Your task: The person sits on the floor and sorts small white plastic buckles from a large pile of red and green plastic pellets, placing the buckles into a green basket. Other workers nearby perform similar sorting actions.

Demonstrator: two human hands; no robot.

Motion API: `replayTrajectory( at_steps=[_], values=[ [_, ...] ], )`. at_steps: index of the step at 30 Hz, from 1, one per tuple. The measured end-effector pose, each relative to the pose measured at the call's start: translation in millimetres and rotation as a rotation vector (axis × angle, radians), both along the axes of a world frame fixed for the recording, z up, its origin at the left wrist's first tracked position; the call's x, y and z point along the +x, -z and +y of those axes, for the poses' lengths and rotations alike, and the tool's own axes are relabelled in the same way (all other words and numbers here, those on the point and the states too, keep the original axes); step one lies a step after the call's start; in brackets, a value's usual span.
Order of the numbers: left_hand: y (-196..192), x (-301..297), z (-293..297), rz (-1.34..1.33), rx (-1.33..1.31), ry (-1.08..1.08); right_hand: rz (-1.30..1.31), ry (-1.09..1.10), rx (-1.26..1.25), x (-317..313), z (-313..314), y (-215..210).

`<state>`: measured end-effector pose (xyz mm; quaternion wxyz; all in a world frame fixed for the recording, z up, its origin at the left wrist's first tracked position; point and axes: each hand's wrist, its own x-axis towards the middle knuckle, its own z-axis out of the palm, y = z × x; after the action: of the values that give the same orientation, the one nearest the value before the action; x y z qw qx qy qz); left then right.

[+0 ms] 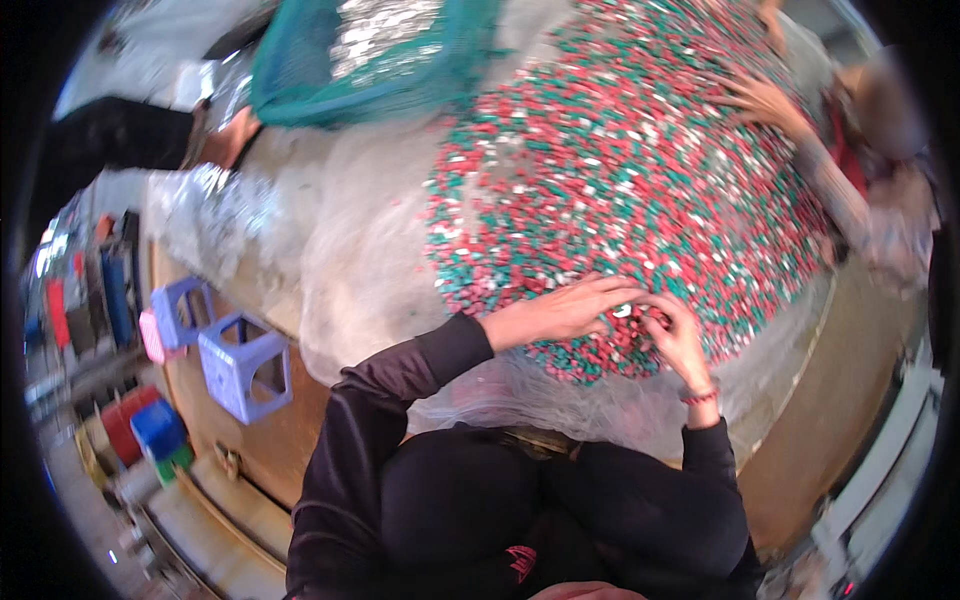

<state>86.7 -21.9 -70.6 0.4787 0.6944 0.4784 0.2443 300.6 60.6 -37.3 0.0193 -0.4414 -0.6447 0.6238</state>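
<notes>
A wide heap of small red, green and silver pieces [640, 170] lies on a clear plastic sheet [370, 250] over the table. My left hand [565, 310] rests flat on the near edge of the heap, fingers stretched to the right. My right hand [678, 335] is curled beside it, fingertips pinching among the pieces where the two hands meet. Whether a piece is held between the fingers is too small to tell. Both arms wear black sleeves, and a red band sits on my right wrist.
Across the table another person's hand [760, 100] lies spread on the heap. At the upper left a person in a black sleeve [120, 135] holds a teal mesh basket [370, 60] of silver pieces. Blue plastic stools [245, 365] stand at the left.
</notes>
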Motion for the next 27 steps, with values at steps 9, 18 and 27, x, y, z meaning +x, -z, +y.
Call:
replayTrajectory(
  at_steps=[9, 18, 27],
  values=[
    [25, -181, 0, 0.5, 0.179, -0.979, -0.046, -0.372, 0.478, -40, 48, -52],
    [93, -204, 65, 0.435, 0.368, -1.204, -0.316, -0.06, 0.62, 55, 44, -61],
    [66, -72, 173, 0.475, 0.532, -0.683, -0.366, 1.201, 0.474, 297, 15, -38]
  ],
)
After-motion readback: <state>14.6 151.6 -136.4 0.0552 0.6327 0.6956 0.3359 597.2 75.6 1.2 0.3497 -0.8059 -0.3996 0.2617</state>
